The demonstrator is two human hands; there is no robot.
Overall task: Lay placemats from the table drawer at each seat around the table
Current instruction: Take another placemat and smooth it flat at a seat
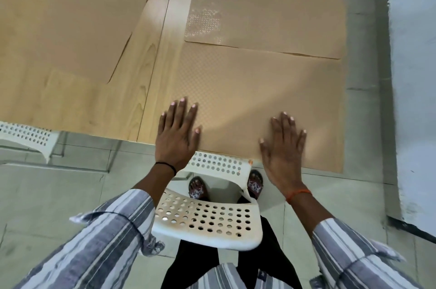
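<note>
A tan dotted placemat (pixel 259 99) lies at the near right corner of the light wooden table (pixel 151 52), its front edge at the table's edge. My left hand (pixel 178 133) lies flat with straight fingers over the mat's near left corner. My right hand (pixel 284 149) is spread flat over the mat's near edge. A second tan placemat (pixel 271 5) lies just beyond, its near edge overlapping the first. A third placemat (pixel 66 10) covers the table's far left part.
A white perforated plastic chair (pixel 207 220) stands between me and the table, its backrest under the table's edge. Another white chair (pixel 26 135) shows at the left edge. Grey floor tiles and a pale wall (pixel 412 76) run along the right side.
</note>
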